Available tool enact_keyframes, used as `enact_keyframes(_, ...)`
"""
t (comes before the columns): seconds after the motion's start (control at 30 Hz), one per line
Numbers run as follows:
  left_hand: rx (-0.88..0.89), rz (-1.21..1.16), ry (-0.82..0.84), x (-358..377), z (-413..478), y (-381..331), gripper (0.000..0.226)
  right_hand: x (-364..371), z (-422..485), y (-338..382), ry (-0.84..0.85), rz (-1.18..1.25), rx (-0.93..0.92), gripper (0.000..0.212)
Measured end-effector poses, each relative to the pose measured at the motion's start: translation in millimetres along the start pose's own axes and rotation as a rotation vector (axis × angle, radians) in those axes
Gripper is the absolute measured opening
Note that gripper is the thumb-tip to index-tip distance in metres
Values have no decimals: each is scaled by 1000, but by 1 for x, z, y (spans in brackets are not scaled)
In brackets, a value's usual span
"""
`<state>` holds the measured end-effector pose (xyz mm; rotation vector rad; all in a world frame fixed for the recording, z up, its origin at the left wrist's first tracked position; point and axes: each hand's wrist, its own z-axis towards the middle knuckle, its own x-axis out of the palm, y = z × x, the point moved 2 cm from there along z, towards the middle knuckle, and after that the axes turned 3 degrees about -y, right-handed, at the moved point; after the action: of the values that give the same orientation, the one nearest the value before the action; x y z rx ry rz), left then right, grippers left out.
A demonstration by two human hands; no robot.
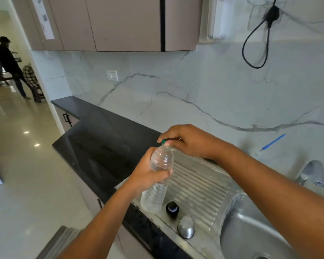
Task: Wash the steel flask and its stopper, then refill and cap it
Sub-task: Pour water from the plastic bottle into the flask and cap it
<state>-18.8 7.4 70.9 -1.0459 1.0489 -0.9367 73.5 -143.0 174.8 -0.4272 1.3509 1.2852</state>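
Black counter (101, 131) with a ribbed steel drainboard (200, 186) set into it. On the drainboard's front edge: black stopper (172, 209), upright, near the left end. Steel cup (185, 229), dome up, sits further right along that edge, not touching the stopper. The bottle (157, 184) I hold has its base at the drainboard's front-left corner; can't tell if it rests there. Sink (241, 230) joins the drainboard's right end.
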Motion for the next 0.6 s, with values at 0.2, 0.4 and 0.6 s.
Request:
enact_keyframes(0.2, 7, 117, -2, -36, 6, 12, 56, 14, 22, 4, -22, 213, 0, 13)
enact_keyframes(0.4, -15, 298, 6, -61, 16, 22, 52, 36, 31, -13, -199, 409, 106, 14)
enact_keyframes(0.6, -50, 495, 92, -75, 25, 27, 55, 74, 17, -44, -282, 418, 290, 12)
